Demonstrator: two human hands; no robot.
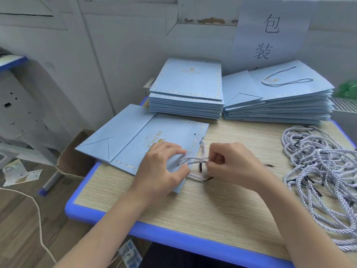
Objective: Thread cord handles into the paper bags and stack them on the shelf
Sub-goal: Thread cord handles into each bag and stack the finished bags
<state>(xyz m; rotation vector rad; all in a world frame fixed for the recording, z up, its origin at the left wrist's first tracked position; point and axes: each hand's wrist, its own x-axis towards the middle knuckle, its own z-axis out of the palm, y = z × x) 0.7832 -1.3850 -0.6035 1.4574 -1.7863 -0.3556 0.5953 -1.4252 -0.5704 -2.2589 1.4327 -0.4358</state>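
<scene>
A flat light-blue paper bag [123, 138] with gold print lies on the table, its top edge toward the middle. My left hand [164, 167] rests on that edge and pinches a white twisted cord handle [190, 159] against the paper. My right hand [229, 165] pinches the same cord near its black tip, just right of the bag's edge. A second cord end with a black tip [208, 178] lies on the table below my hands.
A stack of unthreaded blue bags [187, 93] sits at the back. To its right is a stack of bags with cord handles [278, 101]. A heap of loose cords [320, 171] covers the right side. The blue-edged table [173, 236] has a cardboard box [75, 161] at its left.
</scene>
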